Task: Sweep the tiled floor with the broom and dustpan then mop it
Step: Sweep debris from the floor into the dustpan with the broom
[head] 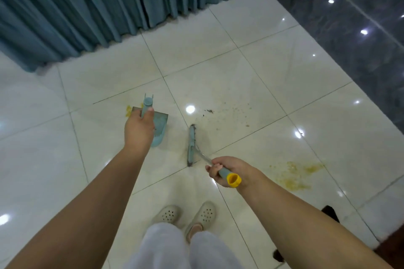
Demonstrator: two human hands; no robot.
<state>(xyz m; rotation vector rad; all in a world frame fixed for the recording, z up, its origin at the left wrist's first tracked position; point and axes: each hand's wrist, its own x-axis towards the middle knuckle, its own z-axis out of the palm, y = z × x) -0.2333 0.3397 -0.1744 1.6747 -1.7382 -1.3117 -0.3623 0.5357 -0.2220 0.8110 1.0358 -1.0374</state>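
My left hand grips the upright handle of a light blue dustpan, which rests on the white tiled floor. My right hand holds the grey, yellow-capped handle of a light blue broom. The broom head lies on the floor just right of the dustpan. Dark dust and crumbs are scattered to the right of the broom head. A yellow stain spreads on the tile right of my right hand. A smaller yellow spot shows beside the dustpan's far left corner.
A teal curtain hangs to the floor along the far side. Dark glossy tiles border the white floor at the right. My feet in pale clogs stand below the hands. A dark object pokes in at the lower right.
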